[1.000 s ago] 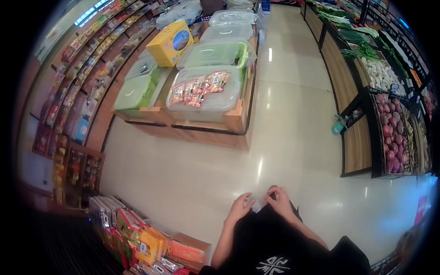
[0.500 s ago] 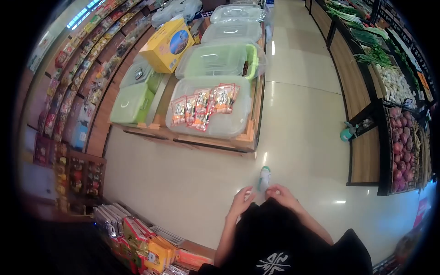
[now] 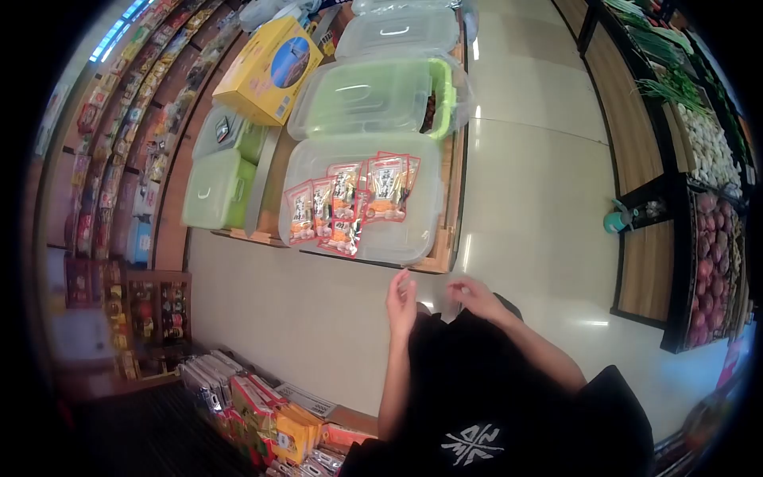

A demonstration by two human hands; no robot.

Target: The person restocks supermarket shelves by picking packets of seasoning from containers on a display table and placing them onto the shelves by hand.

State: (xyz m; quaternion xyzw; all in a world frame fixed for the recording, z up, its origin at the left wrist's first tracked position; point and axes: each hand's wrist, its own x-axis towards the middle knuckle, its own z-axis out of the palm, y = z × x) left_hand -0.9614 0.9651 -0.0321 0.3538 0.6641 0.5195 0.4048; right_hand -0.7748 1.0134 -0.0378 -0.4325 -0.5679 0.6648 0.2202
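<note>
My left hand (image 3: 403, 300) is raised at the near edge of the display stand, fingers stretched upward, holding nothing. To its right, my right hand (image 3: 475, 299) points left with loosely bent fingers; its fingertips are slightly blurred and nothing shows in them. Neither hand touches the goods. Just beyond them, a clear plastic lid (image 3: 397, 238) bears several red-edged snack packets (image 3: 387, 187), some overlapping. Behind it, another clear lid (image 3: 358, 99) partly covers a green bin (image 3: 445, 99) with dark contents.
A yellow box (image 3: 266, 71) stands on the left of the stand, near smaller green bins (image 3: 211, 191). Snack shelves (image 3: 119, 143) line the left. Onions (image 3: 710, 270) and garlic (image 3: 707, 143) fill the right-hand rack. Packaged goods (image 3: 262, 413) lie at lower left.
I have come closer to the stand, so the packets look larger and nearer. Both hands have risen toward its front edge, and the left fingers have straightened.
</note>
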